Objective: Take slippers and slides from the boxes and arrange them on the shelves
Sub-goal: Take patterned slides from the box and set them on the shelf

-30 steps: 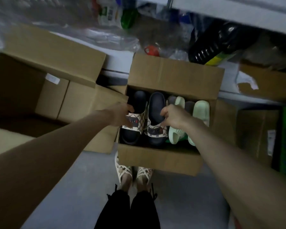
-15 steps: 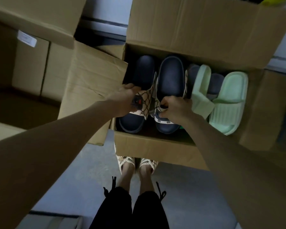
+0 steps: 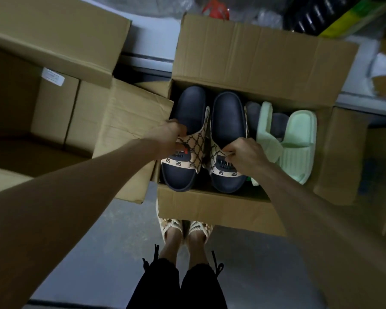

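Note:
An open cardboard box (image 3: 221, 210) stands on the floor in front of me. Two dark navy slides with beige patterned straps lie in its left half. My left hand (image 3: 165, 139) grips the strap of the left slide (image 3: 187, 112). My right hand (image 3: 243, 155) pinches the strap of the right slide (image 3: 228, 117). Both slides sit raised at the box's front edge. To their right lie two mint green slides (image 3: 299, 143), with grey slides (image 3: 276, 126) partly hidden behind them.
A larger open cardboard box (image 3: 54, 97) stands to the left, its flap (image 3: 129, 139) leaning against the slide box. More boxes (image 3: 343, 157) crowd the right side. A low shelf (image 3: 147, 47) with plastic-wrapped goods runs behind. My feet in woven sandals (image 3: 185, 228) stand on grey floor.
Both hands closed on the navy slides' straps and have lifted the pair slightly toward the box's front edge. The camera tilted down, then back up.

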